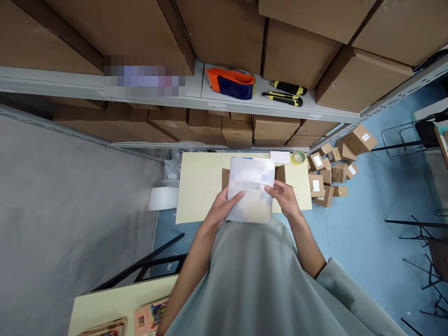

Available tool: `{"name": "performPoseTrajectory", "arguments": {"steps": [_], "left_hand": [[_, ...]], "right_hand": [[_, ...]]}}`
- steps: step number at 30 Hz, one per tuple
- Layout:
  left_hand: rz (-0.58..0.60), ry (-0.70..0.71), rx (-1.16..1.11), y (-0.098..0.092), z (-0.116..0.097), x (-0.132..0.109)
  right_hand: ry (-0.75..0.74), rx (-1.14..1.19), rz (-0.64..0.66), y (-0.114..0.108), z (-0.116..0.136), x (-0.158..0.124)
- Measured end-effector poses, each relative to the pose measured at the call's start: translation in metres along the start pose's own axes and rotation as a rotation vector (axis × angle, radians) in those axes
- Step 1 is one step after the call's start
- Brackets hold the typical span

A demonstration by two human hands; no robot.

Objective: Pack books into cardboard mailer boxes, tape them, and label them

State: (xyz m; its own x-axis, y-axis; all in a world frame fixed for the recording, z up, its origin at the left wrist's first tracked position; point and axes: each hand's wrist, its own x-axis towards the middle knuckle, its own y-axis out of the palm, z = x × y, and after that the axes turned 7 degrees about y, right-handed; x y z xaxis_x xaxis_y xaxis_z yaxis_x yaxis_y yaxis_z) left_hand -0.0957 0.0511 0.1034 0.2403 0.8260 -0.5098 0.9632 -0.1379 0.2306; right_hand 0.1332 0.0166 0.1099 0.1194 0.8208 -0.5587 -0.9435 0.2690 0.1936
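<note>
A pale, flat book (pixel 249 189) with a whitish cover is held up over the cream table (pixel 201 186). My left hand (pixel 224 205) grips its left edge, thumb lying across the front. On the opposite edge, my right hand (pixel 283 197) has its thumb on the cover and fingers behind. Brown cardboard flaps (pixel 280 173) show on both sides behind the book, which hides most of that carton. A roll of yellow tape (pixel 298 157) and a white stack of paper or labels (pixel 280 157) lie at the table's far right.
A shelf above carries large cartons (pixel 224 32), an orange and blue tape dispenser (pixel 233 84) and several utility knives (pixel 285 93). Small taped boxes (pixel 332 170) are piled on the floor at right. More books (pixel 150 317) lie on the lower-left table. A grey wall stands left.
</note>
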Motion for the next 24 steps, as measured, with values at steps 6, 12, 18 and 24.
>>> {"name": "performPoseTrajectory", "arguments": {"steps": [6, 12, 18, 24], "left_hand": [[0.025, 0.057, -0.021, -0.012, 0.0, -0.004], [0.23, 0.037, 0.096, -0.022, -0.007, -0.006], [0.152, 0.21, 0.225, -0.035, -0.018, 0.005], [0.262, 0.175, 0.242, -0.046, -0.019, 0.002]], "right_hand": [[0.015, 0.106, -0.043, 0.001, -0.001, -0.002], [0.006, 0.055, 0.025, -0.01, 0.002, -0.009], [-0.059, -0.084, 0.062, -0.018, -0.001, -0.016], [-0.07, -0.116, 0.11, -0.028, -0.001, -0.016]]}}
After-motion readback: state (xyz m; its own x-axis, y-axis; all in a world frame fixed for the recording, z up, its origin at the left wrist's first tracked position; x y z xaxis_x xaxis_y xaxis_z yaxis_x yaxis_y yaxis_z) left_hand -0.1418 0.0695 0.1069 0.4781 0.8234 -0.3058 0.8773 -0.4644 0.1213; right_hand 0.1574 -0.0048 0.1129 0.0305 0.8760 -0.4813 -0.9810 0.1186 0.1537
